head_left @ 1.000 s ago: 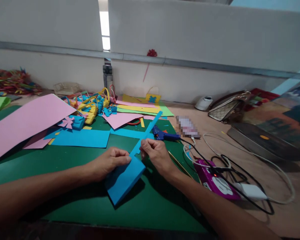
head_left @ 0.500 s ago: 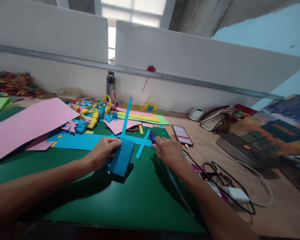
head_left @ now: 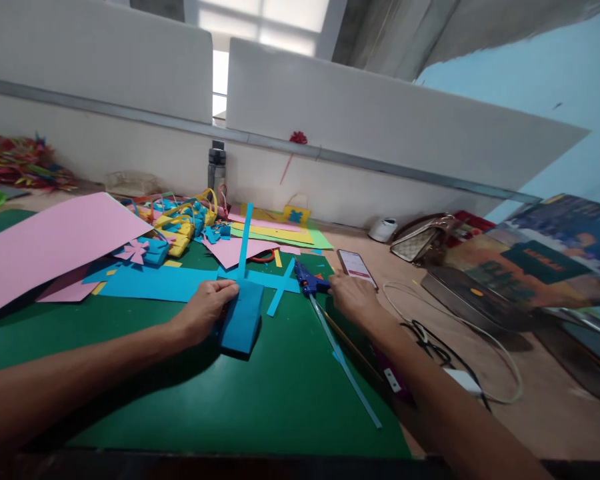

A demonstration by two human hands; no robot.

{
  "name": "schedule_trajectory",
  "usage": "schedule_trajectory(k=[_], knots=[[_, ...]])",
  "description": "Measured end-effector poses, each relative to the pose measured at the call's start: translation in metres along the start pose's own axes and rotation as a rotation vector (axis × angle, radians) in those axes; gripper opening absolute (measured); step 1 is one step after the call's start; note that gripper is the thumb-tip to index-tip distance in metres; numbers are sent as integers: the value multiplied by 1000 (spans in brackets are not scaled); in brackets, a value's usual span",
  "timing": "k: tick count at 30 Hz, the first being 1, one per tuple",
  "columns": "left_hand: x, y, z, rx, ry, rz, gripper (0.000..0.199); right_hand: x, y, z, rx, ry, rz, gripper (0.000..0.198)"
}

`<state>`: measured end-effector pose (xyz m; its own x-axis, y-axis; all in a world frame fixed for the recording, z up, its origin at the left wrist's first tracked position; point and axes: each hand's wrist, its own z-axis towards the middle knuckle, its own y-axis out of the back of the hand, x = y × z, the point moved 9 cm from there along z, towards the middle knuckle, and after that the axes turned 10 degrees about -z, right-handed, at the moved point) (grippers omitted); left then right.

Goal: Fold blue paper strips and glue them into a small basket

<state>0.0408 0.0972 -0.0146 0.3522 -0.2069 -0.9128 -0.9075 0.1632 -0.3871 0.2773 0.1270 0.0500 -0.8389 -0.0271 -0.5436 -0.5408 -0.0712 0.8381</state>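
Observation:
My left hand [head_left: 213,303] pinches a folded blue paper bag [head_left: 243,317] near its upper edge, above the green mat [head_left: 180,407]. A narrow blue strip [head_left: 245,240] rises from the top of the bag. A blue glue gun [head_left: 307,280] lies on the mat, nozzle pointing away. At the end of its handle are the curled fingers of my right hand [head_left: 353,297]; whether they grip it is hidden. Between bag and gun lies a loose blue strip [head_left: 281,288]. Another pale blue strip [head_left: 347,370] runs from the gun towards the near edge.
Pink sheets [head_left: 65,243] and a blue sheet [head_left: 150,283] cover the left. Small finished paper bags [head_left: 177,233] are piled behind. Right of the mat are a phone [head_left: 356,267], a power strip [head_left: 393,380], a white adapter [head_left: 463,381], cables, and a dark case [head_left: 473,300].
My right hand has drawn back to the right, uncovering the glue gun's body, which stays in place. The left hand still holds the paper bag, slightly turned. The view has shifted a little.

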Motion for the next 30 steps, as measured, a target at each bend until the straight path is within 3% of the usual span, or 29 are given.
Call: schedule_trajectory(k=[8,13,17,21,25,26,28,30], knots=[[14,0,12,44,23,-64,36,16,-11,9,-17,96,44,38],[9,-1,12,31,20,-73,36,28,-10,16,-29,119,148,38],[5,-4,11,39,18,-90,35,23,-4,17,-54,107,279,31],[4,-5,12,45,31,-101,34,4,9,16,-105,85,476,18],[2,-5,13,46,41,-93,34,-5,26,0,-163,74,707,30],[1,-4,13,47,43,-89,33,-6,28,-5,-158,43,870,31],[0,-4,14,48,48,-79,32,1,33,-18,-127,30,1100,30],[0,-4,15,51,57,-62,30,18,41,-30,-84,110,1218,31]])
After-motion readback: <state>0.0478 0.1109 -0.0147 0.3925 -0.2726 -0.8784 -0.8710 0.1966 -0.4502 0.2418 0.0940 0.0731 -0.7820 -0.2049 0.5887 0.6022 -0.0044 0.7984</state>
